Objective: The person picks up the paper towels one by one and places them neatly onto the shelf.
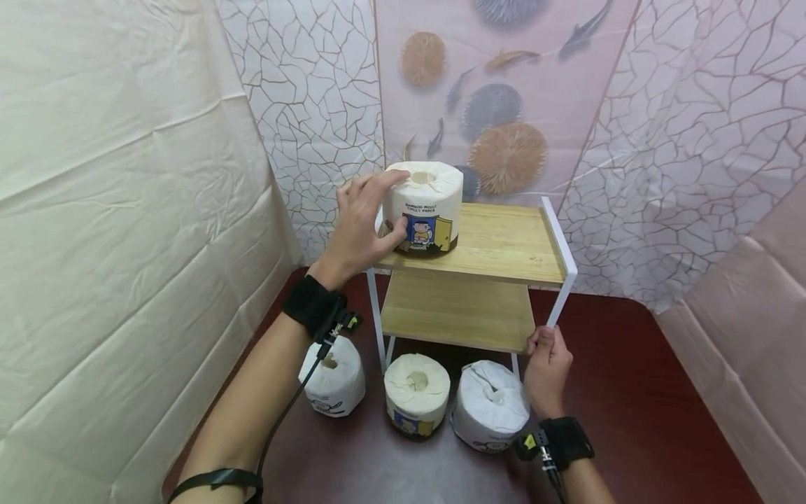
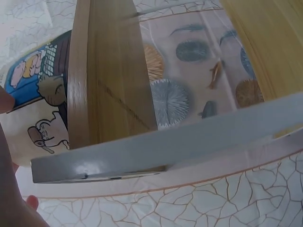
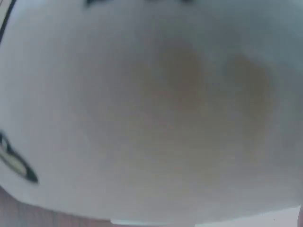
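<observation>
Head view: a cartoon-labelled wrapped toilet roll point(image 1: 431, 203) sits on the left end of the shelf unit's wooden top board point(image 1: 510, 241), the left hand point(image 1: 365, 213) gripping its left side. To the right, the right hand point(image 1: 549, 367) clasps a white leg point(image 1: 558, 304). Nearer, on the dark red table point(image 1: 636, 399), stand a left white roll point(image 1: 343, 385), a cream roll point(image 1: 417, 406) and a right white roll point(image 1: 491, 416). Patterned cloth point(image 1: 315, 91) hangs at the far side.

Black wristbands point(image 1: 313, 306), small yellow-marked cameras point(image 1: 350, 322), silvery connectors point(image 1: 546, 458), black cables point(image 1: 554, 480), dark strap point(image 1: 217, 479) round left forearm point(image 1: 248, 392)
</observation>
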Demonstrator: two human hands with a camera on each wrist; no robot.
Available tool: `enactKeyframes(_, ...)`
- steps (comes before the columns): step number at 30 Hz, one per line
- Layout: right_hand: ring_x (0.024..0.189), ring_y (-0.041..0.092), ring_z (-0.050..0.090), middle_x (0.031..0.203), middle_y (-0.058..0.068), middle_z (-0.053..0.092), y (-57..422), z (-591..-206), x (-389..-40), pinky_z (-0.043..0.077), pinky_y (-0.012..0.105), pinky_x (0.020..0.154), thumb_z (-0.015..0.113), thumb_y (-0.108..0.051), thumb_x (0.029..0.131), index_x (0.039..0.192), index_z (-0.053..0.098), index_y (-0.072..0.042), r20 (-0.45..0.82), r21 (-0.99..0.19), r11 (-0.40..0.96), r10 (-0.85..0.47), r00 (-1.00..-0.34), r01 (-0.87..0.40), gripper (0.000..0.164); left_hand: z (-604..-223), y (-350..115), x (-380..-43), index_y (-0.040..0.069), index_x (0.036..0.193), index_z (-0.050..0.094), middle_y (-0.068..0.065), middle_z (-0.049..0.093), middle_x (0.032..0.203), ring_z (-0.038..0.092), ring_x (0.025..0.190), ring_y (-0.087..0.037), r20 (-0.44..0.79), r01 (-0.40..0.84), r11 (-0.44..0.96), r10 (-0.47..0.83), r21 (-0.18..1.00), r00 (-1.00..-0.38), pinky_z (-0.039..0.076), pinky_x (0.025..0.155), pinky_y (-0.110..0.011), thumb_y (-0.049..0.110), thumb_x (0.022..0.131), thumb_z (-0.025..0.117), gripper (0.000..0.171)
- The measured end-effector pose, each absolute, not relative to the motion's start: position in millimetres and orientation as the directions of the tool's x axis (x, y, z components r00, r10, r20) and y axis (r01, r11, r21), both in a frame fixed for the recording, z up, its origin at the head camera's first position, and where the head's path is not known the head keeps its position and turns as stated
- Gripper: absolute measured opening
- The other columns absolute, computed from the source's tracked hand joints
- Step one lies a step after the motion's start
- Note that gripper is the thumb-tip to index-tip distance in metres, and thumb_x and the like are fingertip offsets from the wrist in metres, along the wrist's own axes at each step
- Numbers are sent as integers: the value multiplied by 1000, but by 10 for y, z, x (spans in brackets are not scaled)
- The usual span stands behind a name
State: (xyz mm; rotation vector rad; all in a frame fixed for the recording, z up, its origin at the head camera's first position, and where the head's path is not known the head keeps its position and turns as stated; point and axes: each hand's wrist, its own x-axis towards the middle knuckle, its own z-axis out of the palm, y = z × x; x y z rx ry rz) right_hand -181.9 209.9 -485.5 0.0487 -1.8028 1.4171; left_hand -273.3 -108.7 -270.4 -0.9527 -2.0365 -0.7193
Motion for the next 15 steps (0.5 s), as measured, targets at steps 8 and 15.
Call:
enactKeyframes(8,61,12,41,71,4,49,2216,-4898,-1811,32,25,56,39,-18,116,89,54,7,578,-814,326,384,-720,-480,40,-2858,-1064,-2639,13,158,42,-4,33,171,23,159,-23,816,814,535,353,226,-458,23,121,-57,24,97,65,67)
enactKeyframes(15,62,13,43,74,2,51,2252,-4845,-1761,34,24,57,40,-19,116,92,55,7,542,-839,274,340,-768,-471,39,-3000,-1041,-2589,12,161,38,-7,29,173,21,160,-29,838,813,530,308,242,-450,17,124,-62,29,98,59,68)
